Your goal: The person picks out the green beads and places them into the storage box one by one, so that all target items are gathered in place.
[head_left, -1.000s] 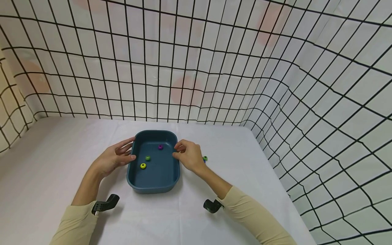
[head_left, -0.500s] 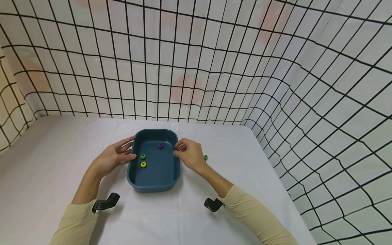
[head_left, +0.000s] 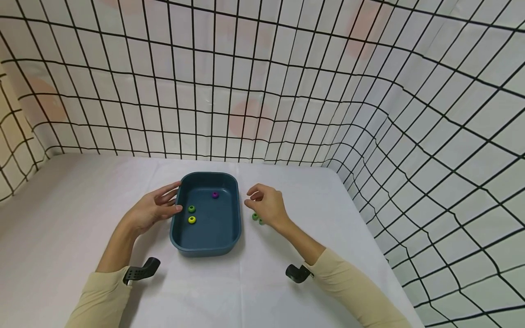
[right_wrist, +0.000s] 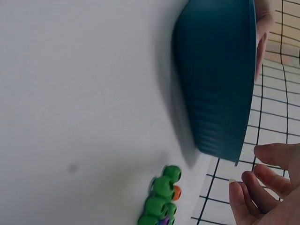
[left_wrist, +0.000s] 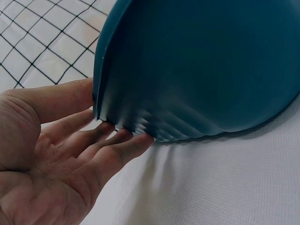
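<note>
A dark blue rectangular tray (head_left: 205, 251) stands on the table, holding a purple bead (head_left: 215, 195), a green bead (head_left: 191, 209) and a yellow bead (head_left: 192, 220). At its left side my left hand (head_left: 148, 212) touches the wall, with fairly straight fingertips against the outside and the thumb at the rim. My right hand (head_left: 268, 205) hovers just right of the tray, apart from it, its fingers loosely bent and nothing visible between them. Below that hand lies a cluster of green beads (right_wrist: 159, 199), with an orange bead (right_wrist: 176, 192) and a purple bead (right_wrist: 164, 220) among them.
A white cloth (head_left: 205, 291) covers the table. Black netting (head_left: 262, 105) over pale sheeting rises along the back and the right side. Each wrist carries a black camera mount, seen beside the left sleeve (head_left: 102, 291) and the right sleeve (head_left: 348, 282).
In the tray, the green bead has rolled left, close above the yellow one. My right hand has drawn back rightward from the tray's edge, uncovering green beads. My left hand stays put.
</note>
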Available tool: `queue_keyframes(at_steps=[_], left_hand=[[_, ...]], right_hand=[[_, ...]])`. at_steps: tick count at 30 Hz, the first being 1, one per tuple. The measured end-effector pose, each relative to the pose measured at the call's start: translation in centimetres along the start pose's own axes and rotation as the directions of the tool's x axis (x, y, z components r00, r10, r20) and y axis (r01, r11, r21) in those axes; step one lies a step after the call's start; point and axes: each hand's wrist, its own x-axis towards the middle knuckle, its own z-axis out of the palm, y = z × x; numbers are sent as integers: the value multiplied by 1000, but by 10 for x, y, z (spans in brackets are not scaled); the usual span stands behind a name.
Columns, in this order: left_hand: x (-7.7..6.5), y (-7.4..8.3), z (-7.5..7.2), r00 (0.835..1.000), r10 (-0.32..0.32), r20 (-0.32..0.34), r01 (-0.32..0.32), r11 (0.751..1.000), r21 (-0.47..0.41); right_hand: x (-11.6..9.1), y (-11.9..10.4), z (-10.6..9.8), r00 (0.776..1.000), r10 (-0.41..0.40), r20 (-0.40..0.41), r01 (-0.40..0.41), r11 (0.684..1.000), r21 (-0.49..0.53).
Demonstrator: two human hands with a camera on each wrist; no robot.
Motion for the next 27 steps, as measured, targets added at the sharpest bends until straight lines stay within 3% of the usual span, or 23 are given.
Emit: queue_keyframes(at_steps=[20,27], left_hand=[[-1,-3,-1,1000,7,2,-7,1000,5],[0,-2,-2,1000,7,2,-7,1000,13]], right_hand=[[-25,48,-19,993,119,-2,-119,993,15],[-29,58,-21,989,149,5,-149,988,-32]])
